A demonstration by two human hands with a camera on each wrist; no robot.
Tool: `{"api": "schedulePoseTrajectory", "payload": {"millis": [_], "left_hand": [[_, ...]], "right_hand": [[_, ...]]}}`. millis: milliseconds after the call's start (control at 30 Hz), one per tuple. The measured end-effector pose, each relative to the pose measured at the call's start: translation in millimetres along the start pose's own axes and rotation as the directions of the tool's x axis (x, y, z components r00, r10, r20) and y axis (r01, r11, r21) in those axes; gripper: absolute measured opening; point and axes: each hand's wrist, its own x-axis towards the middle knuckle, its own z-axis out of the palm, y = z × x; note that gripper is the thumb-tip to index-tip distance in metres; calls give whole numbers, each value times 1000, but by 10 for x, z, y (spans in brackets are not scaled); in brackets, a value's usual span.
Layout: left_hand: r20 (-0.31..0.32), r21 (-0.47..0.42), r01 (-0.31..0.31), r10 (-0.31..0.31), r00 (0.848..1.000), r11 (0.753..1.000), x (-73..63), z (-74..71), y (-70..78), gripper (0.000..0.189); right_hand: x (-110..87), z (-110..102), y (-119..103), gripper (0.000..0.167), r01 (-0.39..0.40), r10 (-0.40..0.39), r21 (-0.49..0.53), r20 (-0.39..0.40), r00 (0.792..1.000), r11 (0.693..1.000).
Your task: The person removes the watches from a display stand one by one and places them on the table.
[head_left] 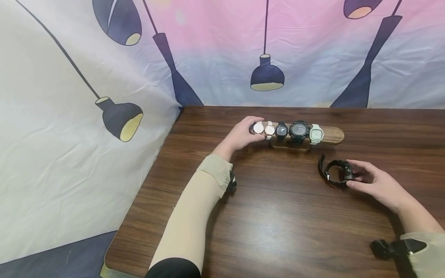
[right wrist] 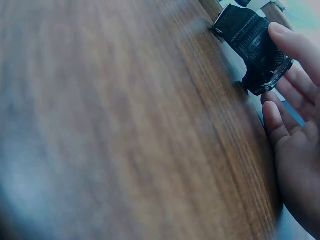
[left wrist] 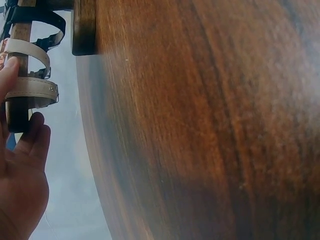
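Note:
Several watches sit in a row on a wooden watch stand (head_left: pixel 333 135). From the left come a white-dial watch (head_left: pixel 258 127), a second light-strapped watch (head_left: pixel 269 130), a square black watch (head_left: pixel 281 130), a large black watch (head_left: pixel 299 129) and a pale green watch (head_left: pixel 316 134). My left hand (head_left: pixel 240 134) holds the stand's left end, thumb in front and fingers behind, beside a pale strap (left wrist: pixel 32 90) in the left wrist view. In front of the stand's right end, my right hand (head_left: pixel 384 189) pinches a black watch (head_left: pixel 348 171) by its case. Its strap forms a loop with one end sticking out.
Brown wood-grain table (head_left: pixel 264 231) lies under both hands. Behind it hangs a curtain (head_left: pixel 222 81) printed with lamps, and a pale cloth (head_left: pixel 52 173) hangs at the left. The stand's base (head_left: pixel 290 146) rests near the table's back edge.

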Motion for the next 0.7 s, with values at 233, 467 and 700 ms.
{"api": "schedulePoseTrajectory", "payload": {"millis": [233,467,700], "left_hand": [[-1,-2,-7,7,1000,1000,-9,-23,-4,64],[8,-10,-18,18,1000,1000,-9,-23,40,63],[9,-5,2,-2,1000,1000,-10,-19,21,63]], "right_hand": [[3,3,-24,65,21,-21,5,7,1000,1000],[-7,-41,27,63,66,-66,71,-4,998,995],[49,-120,27,62,13,-6,79,-88,996,997]]}}
